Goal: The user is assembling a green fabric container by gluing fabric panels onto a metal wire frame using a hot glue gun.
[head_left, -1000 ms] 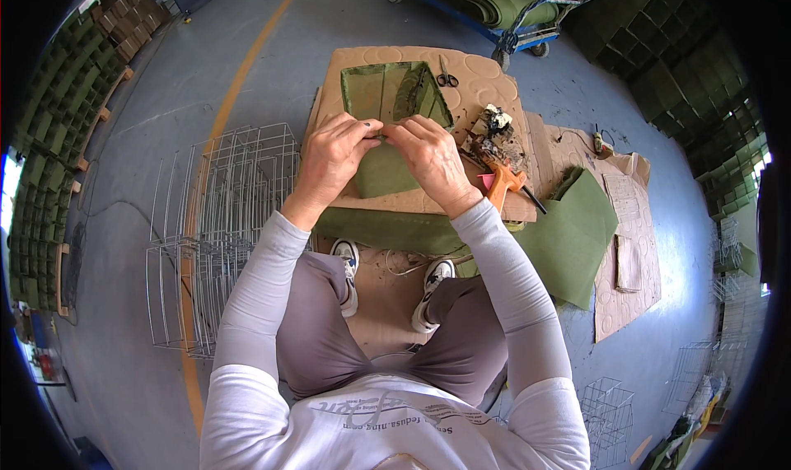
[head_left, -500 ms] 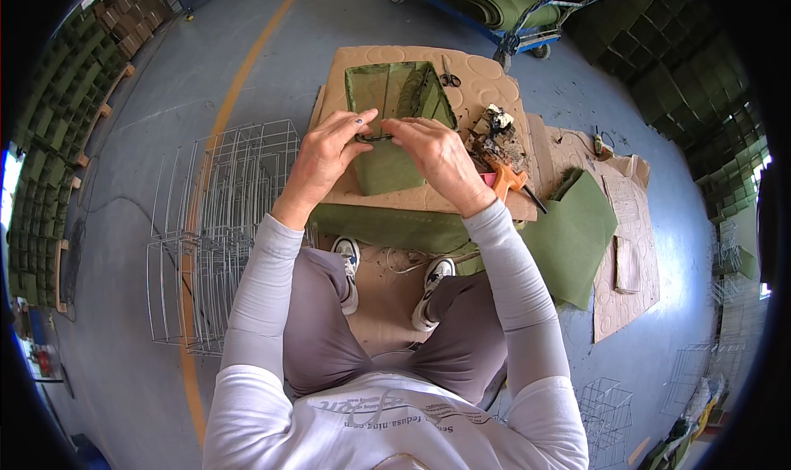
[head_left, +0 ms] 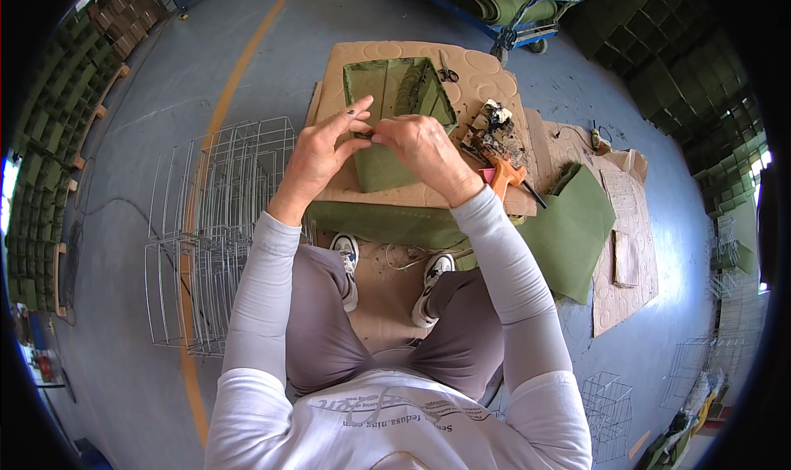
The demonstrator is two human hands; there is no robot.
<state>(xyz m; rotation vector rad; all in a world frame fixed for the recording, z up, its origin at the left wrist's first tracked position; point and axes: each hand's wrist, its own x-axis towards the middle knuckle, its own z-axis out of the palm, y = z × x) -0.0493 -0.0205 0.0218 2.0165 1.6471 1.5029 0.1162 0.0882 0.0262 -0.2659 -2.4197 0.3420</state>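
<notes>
A green fabric box point(head_left: 387, 169) with an open top rests on the cardboard-covered worktop point(head_left: 329, 91). At its near rim, my left hand point(head_left: 317, 159) is closed around the left part of the edge, index finger raised, thumb against the near side. My right hand point(head_left: 424, 150) pinches the same edge just beside the left fingertips. Its fingers hide most of the rim there, and the fabric's fold between the hands is hard to make out. Scissors point(head_left: 447, 68) lie past the box's far right corner. An orange glue gun point(head_left: 508, 177) sits right of my right wrist.
A blackened, debris-covered pile point(head_left: 497, 132) lies right of the box. Wire frames point(head_left: 222, 239) stand stacked on the floor at left. Green fabric sheets point(head_left: 577, 231) lie on cardboard at right. A blue cart point(head_left: 519, 37) carries rolled green material at the back.
My right hand has moved slightly left, bringing its fingertips against the left hand's at the rim. The dark strip that showed between them is now mostly covered.
</notes>
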